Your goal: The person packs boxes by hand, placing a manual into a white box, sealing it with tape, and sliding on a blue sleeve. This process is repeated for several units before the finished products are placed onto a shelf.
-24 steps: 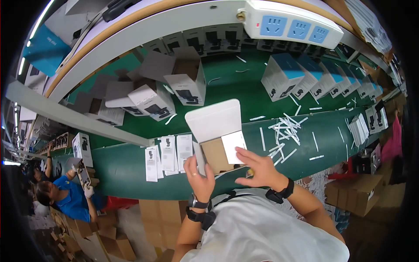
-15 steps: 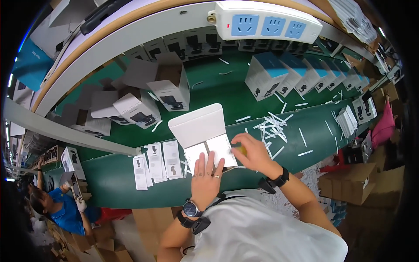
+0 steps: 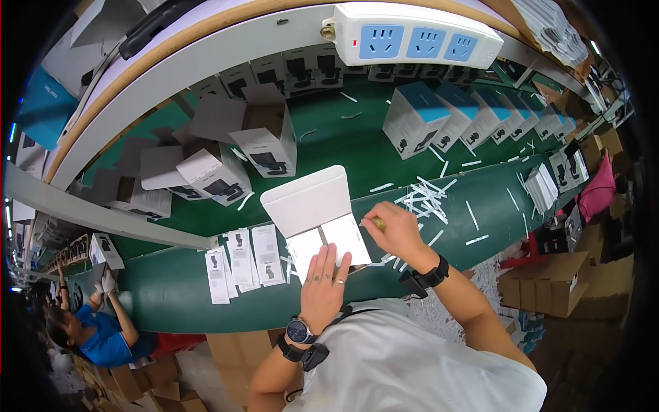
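A white carton (image 3: 350, 237) lies before me with its wide lid flap standing up on the far side and white inner flaps showing. My left hand (image 3: 324, 281) rests flat on the carton's near left part, fingers stretched out. Just off the carton's right side, my right hand (image 3: 398, 233) is closed on a small yellow-green thing (image 3: 379, 223); its kind is too hidden to tell. Left of the carton lie several printed leaflets (image 3: 266, 254). Thin white paper strips (image 3: 427, 199) are heaped beyond my right hand.
Open cartons (image 3: 271, 147) stand back left, and closed blue-topped boxes (image 3: 419, 120) line the back right. A power strip (image 3: 419, 38) hangs on the shelf rail above the green bench (image 3: 171, 288). At far left a co-worker (image 3: 103, 336) handles a dark item.
My right hand has drawn slightly up and away from the carton's right edge, still holding the yellow-green thing. My left hand stays on the carton.
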`<state>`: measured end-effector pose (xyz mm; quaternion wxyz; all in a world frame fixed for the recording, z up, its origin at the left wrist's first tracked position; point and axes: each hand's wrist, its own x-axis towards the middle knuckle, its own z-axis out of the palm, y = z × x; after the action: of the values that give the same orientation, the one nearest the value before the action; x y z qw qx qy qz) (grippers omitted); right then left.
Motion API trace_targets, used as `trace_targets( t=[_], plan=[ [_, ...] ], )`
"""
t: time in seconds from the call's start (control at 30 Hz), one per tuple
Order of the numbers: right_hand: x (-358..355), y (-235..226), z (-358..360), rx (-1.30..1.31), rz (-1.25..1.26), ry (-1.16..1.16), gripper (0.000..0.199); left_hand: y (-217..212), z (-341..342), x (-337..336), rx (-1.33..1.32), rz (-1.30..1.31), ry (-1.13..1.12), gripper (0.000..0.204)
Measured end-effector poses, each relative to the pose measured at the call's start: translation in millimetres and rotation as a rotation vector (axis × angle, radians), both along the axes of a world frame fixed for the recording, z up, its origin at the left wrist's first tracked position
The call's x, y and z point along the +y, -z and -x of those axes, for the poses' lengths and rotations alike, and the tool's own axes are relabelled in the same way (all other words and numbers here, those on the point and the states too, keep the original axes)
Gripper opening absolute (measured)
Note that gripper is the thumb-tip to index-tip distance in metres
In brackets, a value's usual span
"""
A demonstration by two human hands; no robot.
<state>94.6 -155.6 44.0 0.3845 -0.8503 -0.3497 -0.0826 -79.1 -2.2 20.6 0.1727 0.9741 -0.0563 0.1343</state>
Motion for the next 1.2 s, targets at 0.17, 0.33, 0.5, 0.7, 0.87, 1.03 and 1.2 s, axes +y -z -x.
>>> trace_targets(
  t=[0.17, 0.33, 0.5, 0.7, 0.87, 1.03, 1.2],
  plan=[
    [-3, 0, -2, 0.018, 0.069, -0.041, 0.012, -2, 0, -4, -0.009, 0.009, -0.003, 0.057],
    [-4, -7, 7, 0.131, 0.125, -0.031, 0.012, -5, 2, -9, 0.012, -0.012, -0.002, 0.057],
    [26, -28, 32, 0.207, -0.071, -0.181, 0.012, -3, 2, -12, 0.015, -0.031, -0.023, 0.05],
    [91, -4, 47, 0.016, 0.141, -0.284, 0.022, 0, 11, -10, 0.029, -0.011, -0.011, 0.039],
    [127, -1, 53, 0.154, 0.131, -0.382, 0.024, 8, 16, 18, 0.121, 0.036, 0.025, 0.038],
    [113, -54, 20, 0.53, -0.588, -0.332, 0.032, 10, 15, 33, -0.007, -0.033, -0.018, 0.045],
    [98, -72, -105, 1.335, -0.442, -0.389, 0.074, -4, 7, 60, -0.059, 0.082, 0.082, 0.05]
  ],
)
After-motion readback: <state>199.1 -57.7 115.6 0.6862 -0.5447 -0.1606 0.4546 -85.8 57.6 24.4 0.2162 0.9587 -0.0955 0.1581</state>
